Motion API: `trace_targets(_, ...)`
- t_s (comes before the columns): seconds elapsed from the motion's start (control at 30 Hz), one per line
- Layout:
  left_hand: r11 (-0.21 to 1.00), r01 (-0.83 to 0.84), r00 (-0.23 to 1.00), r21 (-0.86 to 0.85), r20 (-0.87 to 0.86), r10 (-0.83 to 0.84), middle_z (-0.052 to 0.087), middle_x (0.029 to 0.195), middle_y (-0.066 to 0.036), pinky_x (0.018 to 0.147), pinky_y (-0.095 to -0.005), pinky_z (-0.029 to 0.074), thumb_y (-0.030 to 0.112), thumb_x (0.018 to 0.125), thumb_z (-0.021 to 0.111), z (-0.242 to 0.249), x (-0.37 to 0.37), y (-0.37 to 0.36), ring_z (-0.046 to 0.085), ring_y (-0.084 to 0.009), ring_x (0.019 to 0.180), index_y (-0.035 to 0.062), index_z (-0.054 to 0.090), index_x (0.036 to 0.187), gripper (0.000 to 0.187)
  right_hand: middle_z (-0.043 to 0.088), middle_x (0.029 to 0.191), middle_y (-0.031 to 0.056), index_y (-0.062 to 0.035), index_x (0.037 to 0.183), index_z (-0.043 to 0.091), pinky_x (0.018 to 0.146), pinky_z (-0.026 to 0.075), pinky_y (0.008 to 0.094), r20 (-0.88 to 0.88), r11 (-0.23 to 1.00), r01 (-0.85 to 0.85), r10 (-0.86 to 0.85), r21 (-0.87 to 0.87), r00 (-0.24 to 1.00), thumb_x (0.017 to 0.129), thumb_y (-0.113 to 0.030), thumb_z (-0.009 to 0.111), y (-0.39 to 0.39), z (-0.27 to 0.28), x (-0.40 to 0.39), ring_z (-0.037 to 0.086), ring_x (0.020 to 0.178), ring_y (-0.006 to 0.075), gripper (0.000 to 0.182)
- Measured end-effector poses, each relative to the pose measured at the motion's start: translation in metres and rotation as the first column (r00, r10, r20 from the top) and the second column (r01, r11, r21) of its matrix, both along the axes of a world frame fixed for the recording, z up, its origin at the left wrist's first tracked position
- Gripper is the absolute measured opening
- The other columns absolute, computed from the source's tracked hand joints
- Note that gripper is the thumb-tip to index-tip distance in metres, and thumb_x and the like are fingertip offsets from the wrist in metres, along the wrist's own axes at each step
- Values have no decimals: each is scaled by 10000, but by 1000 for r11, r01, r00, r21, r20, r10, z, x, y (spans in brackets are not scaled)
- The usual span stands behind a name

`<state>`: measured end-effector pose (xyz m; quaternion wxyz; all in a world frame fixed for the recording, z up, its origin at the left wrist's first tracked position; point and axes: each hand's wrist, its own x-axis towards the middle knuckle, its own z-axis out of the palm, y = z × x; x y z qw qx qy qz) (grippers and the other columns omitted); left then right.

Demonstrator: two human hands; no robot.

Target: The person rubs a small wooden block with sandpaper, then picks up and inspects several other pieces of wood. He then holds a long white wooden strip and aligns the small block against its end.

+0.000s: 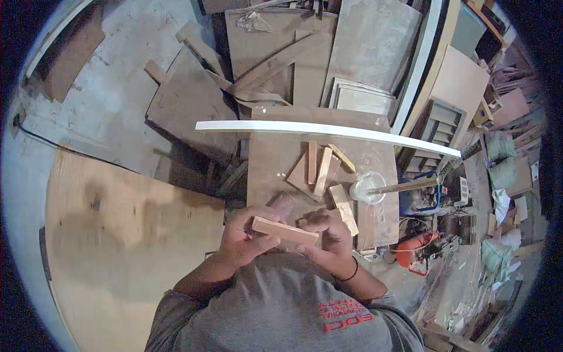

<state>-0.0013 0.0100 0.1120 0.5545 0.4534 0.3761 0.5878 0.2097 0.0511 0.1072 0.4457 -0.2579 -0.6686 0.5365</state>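
Between my two hands, close to my chest, is a short wooden block (285,230), tilted slightly down to the right. My left hand (241,236) grips its left end, thumb along the near side. At the other end, the fingers and thumb of my right hand (329,236) close round the block. Just beyond my hands, several wooden strips (322,171) lie on the worktable (267,170), some on a flat square wooden piece (300,178). A wider pale block (343,209) rests near my right hand. Behind it stands a round tub (368,186) with whitish contents and a stick (404,186) in it.
A long white strip (328,131) crosses the table's far side and overhangs both edges. Large boards (281,53) stand or lie beyond. At left is a big plywood sheet (129,246); at right, a red tank (413,249) sits on the floor near scrap wood.
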Motion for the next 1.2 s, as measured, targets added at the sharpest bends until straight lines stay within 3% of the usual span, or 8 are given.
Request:
trace_targets(0.27, 991, 57, 991, 123, -125, -42, 669, 1052, -120, 862, -317, 515, 8, 781, 774, -19, -2, 3, 654, -194, 984, 15, 638, 1032, 285, 666, 907, 128, -42, 955, 702, 886, 475, 423, -66, 999, -47, 48, 25, 997, 743, -68, 809, 7, 13, 1, 630, 921, 285, 239)
trace_targets(0.37, 991, 95, 950, 97, -307, -61, 684, 1077, -122, 869, -339, 530, 12, 766, 790, -18, 0, 4, 664, -201, 995, -1, 666, 1039, 301, 678, 934, 117, -34, 1001, 725, 888, 475, 407, -32, 999, -45, 45, -13, 998, 747, -78, 810, 5, 21, -3, 637, 915, 289, 271)
trace_targets(0.47, 986, 119, 965, 114, -249, -88, 698, 1097, -128, 879, -358, 541, 19, 744, 805, -21, 4, 5, 675, -218, 1014, 7, 694, 1037, 314, 682, 949, 112, -30, 1066, 725, 876, 483, 378, 35, 995, -94, 94, -27, 995, 761, -97, 805, 6, 18, -2, 641, 914, 281, 322)
trace_targets(0.57, 978, 141, 922, 152, -381, -74, 708, 1091, -132, 875, -355, 544, 32, 741, 809, -29, 6, 6, 686, -244, 1012, 26, 707, 1018, 295, 693, 930, 98, -81, 1112, 733, 717, 475, 333, 50, 997, -67, 64, 42, 997, 799, -134, 777, 6, 16, -5, 617, 811, 210, 320)
trace_targets(0.73, 988, 148, 980, -46, -127, -152, 709, 1094, -129, 875, -352, 544, 55, 723, 819, -36, 9, 3, 689, -269, 1016, 39, 707, 1024, 322, 644, 887, 70, -65, 1088, 741, 714, 455, 329, 68, 990, -64, 56, 125, 996, 789, -111, 782, 9, 20, -5, 592, 816, 208, 306)
trace_targets(0.87, 992, 114, 962, 56, -257, -96, 712, 1069, -119, 861, -360, 549, 62, 712, 823, -38, 13, 0, 696, -265, 986, 51, 710, 1012, 321, 612, 909, 62, -60, 1070, 747, 755, 443, 315, 127, 985, -59, 38, 163, 991, 771, -104, 790, 8, 20, -6, 568, 871, 203, 305)
trace_targets(1.0, 988, 111, 981, -110, -149, -127, 712, 1053, -115, 842, -372, 557, 52, 709, 816, -46, 12, -4, 700, -263, 966, 62, 716, 991, 299, 600, 928, 57, -66, 1073, 749, 800, 419, 328, 124, 978, -67, 43, 198, 991, 760, -126, 798, 10, 18, -7, 544, 921, 215, 323)
trace_targets(1.2, 995, 97, 971, -33, -216, -102, 718, 1030, -108, 823, -365, 562, 50, 725, 801, -49, 14, -4, 706, -263, 937, 64, 724, 978, 264, 607, 963, 64, -67, 1090, 745, 828, 403, 353, 137, 965, -87, 54, 246, 989, 774, -184, 784, 11, 18, -9, 543, 930, 227, 339)
